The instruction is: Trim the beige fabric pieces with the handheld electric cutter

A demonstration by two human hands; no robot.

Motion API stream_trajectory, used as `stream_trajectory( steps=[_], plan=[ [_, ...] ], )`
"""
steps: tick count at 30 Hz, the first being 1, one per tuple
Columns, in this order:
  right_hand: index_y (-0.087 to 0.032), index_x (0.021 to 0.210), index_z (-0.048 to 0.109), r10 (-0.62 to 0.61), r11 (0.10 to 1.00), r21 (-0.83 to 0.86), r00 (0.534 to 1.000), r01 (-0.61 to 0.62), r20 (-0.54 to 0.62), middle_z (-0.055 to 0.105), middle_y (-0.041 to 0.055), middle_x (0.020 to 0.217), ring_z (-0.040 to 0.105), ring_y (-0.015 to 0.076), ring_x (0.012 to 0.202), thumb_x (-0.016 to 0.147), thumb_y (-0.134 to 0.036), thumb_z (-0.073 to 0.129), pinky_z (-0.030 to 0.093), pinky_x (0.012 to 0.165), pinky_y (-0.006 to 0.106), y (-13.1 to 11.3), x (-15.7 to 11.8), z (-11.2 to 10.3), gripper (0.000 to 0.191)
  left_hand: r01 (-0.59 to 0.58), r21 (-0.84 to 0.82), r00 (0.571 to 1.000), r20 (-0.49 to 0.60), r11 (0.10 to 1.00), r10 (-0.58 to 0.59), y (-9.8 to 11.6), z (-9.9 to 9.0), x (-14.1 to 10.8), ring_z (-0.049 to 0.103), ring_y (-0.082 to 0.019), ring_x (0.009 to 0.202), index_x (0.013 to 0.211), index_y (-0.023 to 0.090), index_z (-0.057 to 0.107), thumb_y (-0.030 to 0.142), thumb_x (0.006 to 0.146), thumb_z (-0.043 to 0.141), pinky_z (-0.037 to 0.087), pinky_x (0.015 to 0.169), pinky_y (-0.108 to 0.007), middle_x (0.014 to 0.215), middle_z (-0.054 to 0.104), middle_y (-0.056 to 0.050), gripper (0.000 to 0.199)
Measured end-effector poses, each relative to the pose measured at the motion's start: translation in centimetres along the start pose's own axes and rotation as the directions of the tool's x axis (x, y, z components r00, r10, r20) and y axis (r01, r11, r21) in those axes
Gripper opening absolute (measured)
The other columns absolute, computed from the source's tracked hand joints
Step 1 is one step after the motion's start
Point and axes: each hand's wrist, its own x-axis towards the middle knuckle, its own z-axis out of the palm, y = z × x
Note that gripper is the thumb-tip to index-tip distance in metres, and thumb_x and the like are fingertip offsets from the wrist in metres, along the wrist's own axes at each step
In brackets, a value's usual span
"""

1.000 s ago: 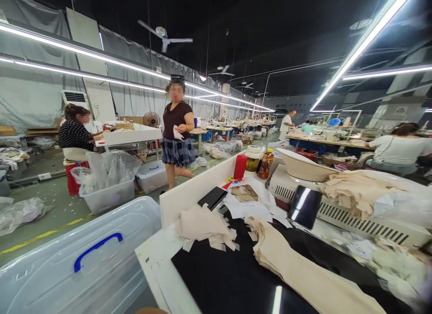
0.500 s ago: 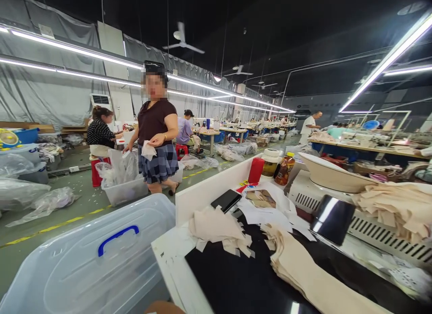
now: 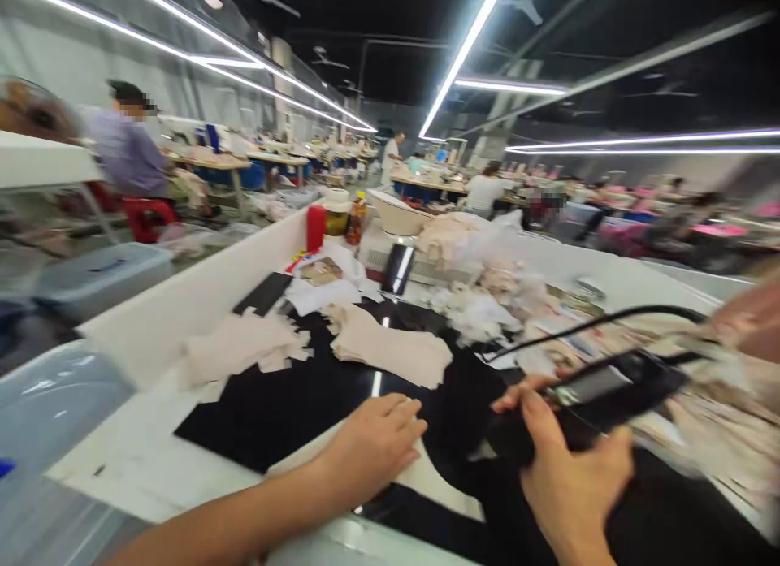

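Note:
My left hand [image 3: 381,440] rests palm down, its fingers slightly bent, on a pale beige cloth piece [image 3: 448,485] at the front of the black work surface [image 3: 274,416]. Part of that cloth is hidden under my hand and forearm. To the right, my right hand [image 3: 569,460] is spread, thumb and fingers apart, beside a dark device with a silvery panel [image 3: 615,387]. Motion blurs this spot, and whether the fingers touch the device I cannot tell. A stack of beige cut pieces [image 3: 390,347] lies ahead of my hands, with another cloth pile [image 3: 249,343] to its left.
A black cable [image 3: 609,316] arcs above the device. A phone [image 3: 399,270] leans near a jar [image 3: 335,213], a bottle [image 3: 356,218] and a cream basin [image 3: 396,214]. Cloth scraps [image 3: 725,420] heap at right. A lidded plastic bin [image 3: 61,420] stands left. A seated person [image 3: 125,148] is beyond.
The view has swung right and down toward the work surface. Both my hands have come into view. The standing person in the dark top is out of view.

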Motion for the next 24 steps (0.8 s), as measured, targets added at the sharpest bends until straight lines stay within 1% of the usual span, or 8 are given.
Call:
stream_trajectory(
  steps=[1,3,6,10,15,17,20,24],
  plan=[
    [-0.023,0.116,0.062,0.013,1.000,-0.010,1.000,-0.013,-0.017,0.068,-0.0038,0.088,0.066,0.0142,0.066,0.079,-0.030,0.091,0.061,0.069,0.034,0.3,0.3,-0.1,0.047,0.000,-0.017,0.999,-0.044,1.000,-0.001,-0.1,-0.1,-0.2,0.060,-0.023,0.130,0.128,0.016,0.064,0.034,0.108,0.060,0.049,0.108,-0.037,0.140,0.067,-0.009,0.028],
    [-0.025,0.111,0.060,0.007,1.000,-0.010,1.000,-0.007,-0.028,0.068,-0.0043,0.084,0.065,0.0142,0.064,0.081,-0.032,0.089,0.059,0.066,0.033,0.6,0.6,-0.2,0.042,-0.038,-0.098,0.993,-0.111,0.994,0.027,-0.1,-0.3,-0.4,0.062,-0.022,0.127,0.126,0.016,0.065,0.025,0.109,0.057,0.049,0.109,-0.037,0.137,0.069,-0.007,0.021],
    [-0.026,0.109,0.060,-0.005,1.000,0.016,1.000,0.006,-0.012,0.067,-0.0039,0.085,0.065,0.0134,0.063,0.083,-0.031,0.085,0.058,0.062,0.031,0.0,0.0,-0.4,0.036,-0.126,-0.235,0.987,-0.125,0.964,0.099,0.8,-1.1,-0.6,0.065,-0.022,0.118,0.119,0.015,0.065,0.017,0.109,0.052,0.052,0.104,-0.037,0.126,0.072,-0.007,0.017],
    [-0.028,0.111,0.061,-0.002,0.999,0.041,1.000,0.001,0.020,0.067,-0.0043,0.087,0.065,0.0121,0.063,0.086,-0.029,0.083,0.059,0.062,0.030,-0.8,-1.1,-1.1,0.034,-0.223,-0.347,0.973,-0.135,0.911,0.187,2.4,-1.6,-0.4,0.066,-0.021,0.104,0.113,0.014,0.065,0.014,0.110,0.048,0.056,0.096,-0.033,0.108,0.072,-0.005,0.017],
    [-0.029,0.114,0.061,0.009,0.997,0.072,0.999,-0.012,0.050,0.068,-0.0052,0.087,0.065,0.0103,0.063,0.087,-0.025,0.082,0.059,0.063,0.027,-0.7,-1.7,-1.3,0.034,-0.291,-0.318,0.955,-0.155,0.903,0.253,3.3,-0.9,0.0,0.066,-0.021,0.099,0.113,0.015,0.065,0.020,0.110,0.052,0.056,0.094,-0.035,0.102,0.072,-0.005,0.014],
    [-0.029,0.115,0.060,0.007,0.997,0.075,0.998,-0.011,0.059,0.068,-0.0052,0.088,0.065,0.0103,0.063,0.087,-0.025,0.081,0.059,0.063,0.027,-0.6,-1.9,-1.2,0.035,-0.295,-0.292,0.954,-0.136,0.910,0.266,3.5,-0.5,0.1,0.066,-0.022,0.101,0.116,0.015,0.065,0.026,0.109,0.058,0.056,0.096,-0.036,0.104,0.072,-0.005,0.015],
    [-0.029,0.115,0.060,0.002,0.997,0.072,0.998,-0.007,0.064,0.067,-0.0048,0.088,0.065,0.0109,0.063,0.087,-0.024,0.080,0.059,0.063,0.028,-0.5,-2.0,-1.0,0.034,-0.294,-0.267,0.956,-0.091,0.918,0.280,3.5,-0.3,0.2,0.066,-0.022,0.105,0.122,0.016,0.064,0.034,0.104,0.068,0.054,0.100,-0.037,0.108,0.071,-0.004,0.026],
    [-0.029,0.115,0.060,0.001,0.997,0.072,0.997,-0.006,0.072,0.067,-0.0048,0.088,0.066,0.0113,0.063,0.088,-0.023,0.079,0.058,0.063,0.028,-0.6,-2.0,-0.9,0.034,-0.263,-0.252,0.964,-0.037,0.931,0.263,3.4,-0.2,0.2,0.066,-0.023,0.107,0.122,0.017,0.063,0.037,0.101,0.073,0.054,0.099,-0.037,0.108,0.070,-0.004,0.031]
  ],
)
